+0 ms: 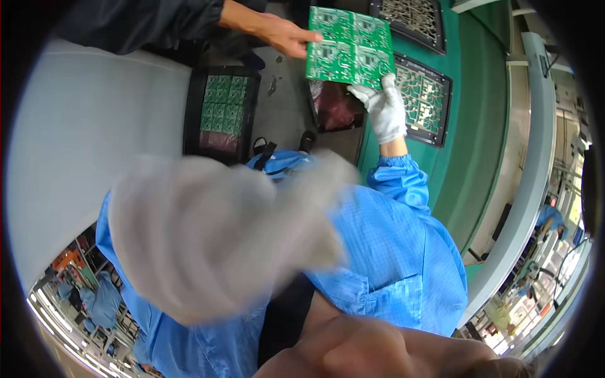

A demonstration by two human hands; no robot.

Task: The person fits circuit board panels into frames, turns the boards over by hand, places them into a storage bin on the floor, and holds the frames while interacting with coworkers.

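Note:
A green circuit board panel (350, 47), divided into several matching sections, is held up at the top middle. My right hand (386, 110), in a white glove, grips its lower right edge between thumb and fingers. A co-worker's bare hand (287, 34) holds the same panel at its left edge. Close to the camera is my left hand (220, 233), also gloved in white. It is smeared by motion and covers part of my blue coat. Its fingers cannot be made out, and I see nothing clearly held in it.
Black fixture frames (422, 101) with cut-out openings lie on the green bench (466, 126) at right. A black bin (220, 140) at left holds several green boards and pink wrapping. Another bin with pink plastic (338, 107) sits below the panel. A pale surface (94, 138) spans the left.

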